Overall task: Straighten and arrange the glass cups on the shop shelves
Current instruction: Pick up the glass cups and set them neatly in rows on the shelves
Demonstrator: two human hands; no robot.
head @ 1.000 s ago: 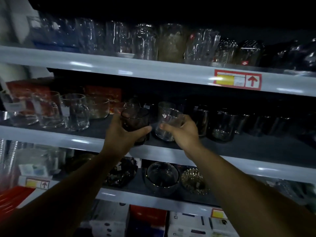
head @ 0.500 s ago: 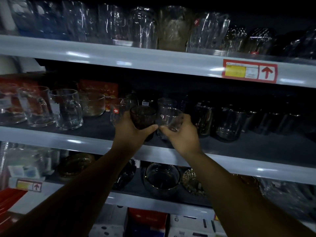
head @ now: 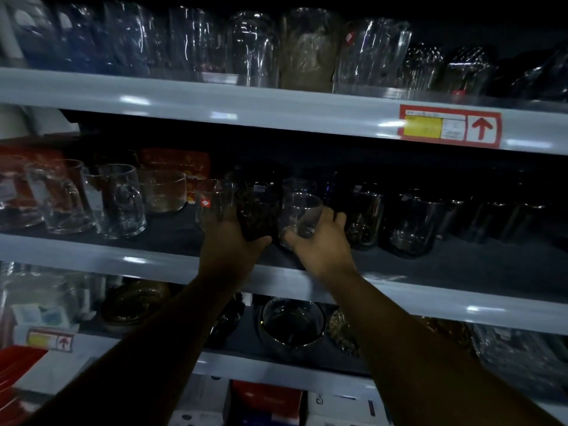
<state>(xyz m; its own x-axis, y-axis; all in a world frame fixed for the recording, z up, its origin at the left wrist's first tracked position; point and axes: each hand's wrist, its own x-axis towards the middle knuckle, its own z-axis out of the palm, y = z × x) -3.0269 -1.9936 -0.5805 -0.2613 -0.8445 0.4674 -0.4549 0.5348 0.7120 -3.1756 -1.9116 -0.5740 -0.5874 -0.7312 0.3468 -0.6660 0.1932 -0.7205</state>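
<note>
At the frame's centre our left hand [head: 227, 244] grips a dark glass cup [head: 257, 212] and our right hand [head: 321, 244] grips a clear glass cup [head: 300, 214], touching or just above the middle shelf [head: 147, 261]; we cannot tell which. We judge them light, rigid, slick and breakable, best held round the lower wall. The shelf edge looks smooth; the shop is dim and crowded with glassware.

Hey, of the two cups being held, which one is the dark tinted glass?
The dark cup in the left hand, just left of the clear cup in the right hand. Its glass is smoky brown, while the other is colourless.
</note>
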